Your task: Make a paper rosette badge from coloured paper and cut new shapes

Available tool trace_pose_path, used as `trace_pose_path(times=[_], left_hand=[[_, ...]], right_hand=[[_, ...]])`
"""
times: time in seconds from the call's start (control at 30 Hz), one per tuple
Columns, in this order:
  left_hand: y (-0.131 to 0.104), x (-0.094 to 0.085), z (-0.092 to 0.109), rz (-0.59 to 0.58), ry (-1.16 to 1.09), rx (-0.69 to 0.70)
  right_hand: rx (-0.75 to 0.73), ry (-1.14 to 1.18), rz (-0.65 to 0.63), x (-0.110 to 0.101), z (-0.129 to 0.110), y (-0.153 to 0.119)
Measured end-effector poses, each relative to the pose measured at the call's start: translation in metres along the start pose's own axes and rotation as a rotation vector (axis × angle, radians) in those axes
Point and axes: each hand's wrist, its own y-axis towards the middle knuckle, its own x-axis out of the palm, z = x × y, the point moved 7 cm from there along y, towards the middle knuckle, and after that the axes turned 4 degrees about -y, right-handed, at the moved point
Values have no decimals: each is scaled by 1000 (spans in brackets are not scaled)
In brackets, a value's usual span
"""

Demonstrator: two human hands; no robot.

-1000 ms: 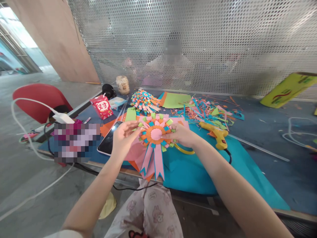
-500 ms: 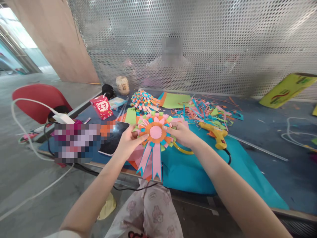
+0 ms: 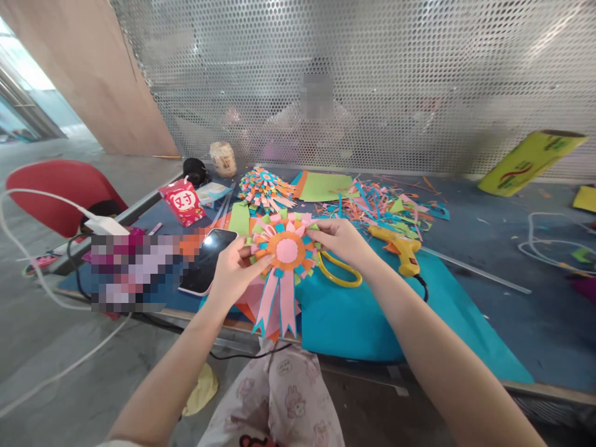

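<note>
1 red chair (image 3: 63, 191) | 1 red packet (image 3: 182, 203) | 1 yellow tube (image 3: 526, 165)

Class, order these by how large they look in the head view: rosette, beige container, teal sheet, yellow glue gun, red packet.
1. Teal sheet
2. Rosette
3. Yellow glue gun and red packet: too alike to rank
4. Beige container

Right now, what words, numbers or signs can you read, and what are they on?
"又寸", perhaps the single character "对": on the red packet.
Yellow tube: printing too blurred to read.
Pants: lettering too small to read.
Rosette: no writing that I can see.
</note>
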Motion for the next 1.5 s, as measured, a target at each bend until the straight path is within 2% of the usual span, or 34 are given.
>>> trace_pose_path(times=[0.2,0.33,0.57,0.77,1.0,1.1,1.33,1.43,1.5], left_hand=[[0,-1,1,10,30,28],[0,-3,3,20,28,20],[1,-3,-3,17,-18,-29],[1,-1,-5,-13,-26,-48],[-1,-1,-5,-28,-28,-58],[0,-1,-5,-22,-39,-59],[0,-3,-7,-10,-57,-68],[0,-4,-7,-10,-65,-61],[0,-5,-7,-1,-66,-50]], right_hand=[[-157,-266,172,-6,-7,-1],[-204,-239,254,-10,-8,-3],[-197,42,131,-2,-9,-1],[-150,-1,61,-2,-6,1],[-97,-141,89,-6,-6,-2],[-28,5,92,-7,-2,-2],[33,569,125,-12,3,-1],[49,703,180,-18,4,-1],[50,725,174,-21,2,-1]])
